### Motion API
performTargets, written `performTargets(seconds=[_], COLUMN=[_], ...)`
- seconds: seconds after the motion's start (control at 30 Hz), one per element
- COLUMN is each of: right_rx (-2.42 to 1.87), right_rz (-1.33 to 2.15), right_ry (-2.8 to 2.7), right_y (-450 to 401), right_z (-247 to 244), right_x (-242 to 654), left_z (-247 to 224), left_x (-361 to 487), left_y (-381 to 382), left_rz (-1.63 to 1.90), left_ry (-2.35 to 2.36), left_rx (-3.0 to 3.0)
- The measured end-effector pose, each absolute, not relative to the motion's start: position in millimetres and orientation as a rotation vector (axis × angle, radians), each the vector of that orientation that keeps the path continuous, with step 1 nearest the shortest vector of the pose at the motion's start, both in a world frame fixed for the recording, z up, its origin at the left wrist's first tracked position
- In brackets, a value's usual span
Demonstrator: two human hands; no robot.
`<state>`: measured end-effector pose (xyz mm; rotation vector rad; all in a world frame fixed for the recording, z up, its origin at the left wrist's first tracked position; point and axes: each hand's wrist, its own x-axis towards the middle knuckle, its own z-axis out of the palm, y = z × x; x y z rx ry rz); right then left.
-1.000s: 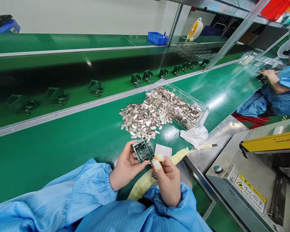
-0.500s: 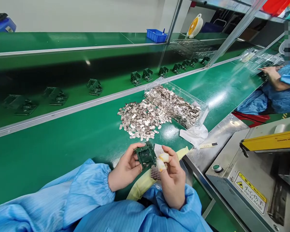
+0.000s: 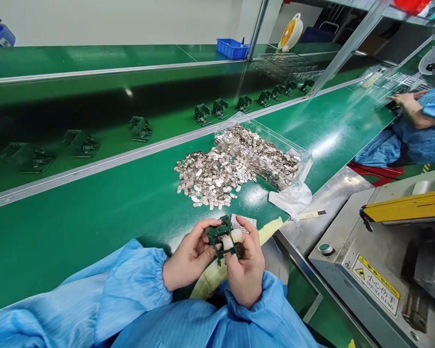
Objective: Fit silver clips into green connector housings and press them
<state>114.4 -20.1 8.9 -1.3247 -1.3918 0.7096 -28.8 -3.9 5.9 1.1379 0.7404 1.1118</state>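
Above my lap, my left hand (image 3: 186,261) grips a dark green plastic frame (image 3: 216,233) by its left side, thumb and fingers closed on it. My right hand (image 3: 247,273) wears whitish finger covers on the thumb and index finger. Those two fingertips are pinched together at the frame's opening; whatever they hold is hidden. Partly behind the right hand lies a light sheet with a grid of small pieces (image 3: 244,222). A pale yellow strip (image 3: 271,230) runs beneath it along the bench edge.
Small metal plates (image 3: 206,179) are heaped on the green bench, beside a clear tray (image 3: 306,164) full of them. Several green frames (image 3: 140,129) stand along the belt behind. At right are a white cloth (image 3: 293,199), a machine (image 3: 333,227) and a co-worker's arm (image 3: 415,108).
My right hand has moved left, bringing its covered fingertips from beside the green frame into its opening. The frame has turned and tilted slightly in my left hand.
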Motion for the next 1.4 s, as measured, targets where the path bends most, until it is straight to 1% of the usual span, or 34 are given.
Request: performTargets(seconds=[0.13,0.33,0.53,1.03,1.2,1.4], right_rx=[-1.334,-1.267,-1.203,-1.206,-1.196,-1.194], right_rz=[0.707,1.083,1.222,1.305,1.274,1.241], right_ry=[-1.428,-1.159,-0.980,-0.840,-0.799,-0.799], right_y=[-21,-23,-18,-26,-35,-51], right_z=[9,13,24,23,23,19], right_x=[113,111,106,106,111,142], left_z=[3,4,6,23,27,22], left_x=[-29,-28,-28,-25,-16,-1], left_y=[-5,-9,-10,-16,-24,-25], left_rz=[1.128,1.097,1.095,1.086,1.039,0.912], left_ry=[0.838,0.909,0.949,0.980,0.969,0.953], left_rx=[1.180,1.122,1.113,1.133,1.124,1.304])
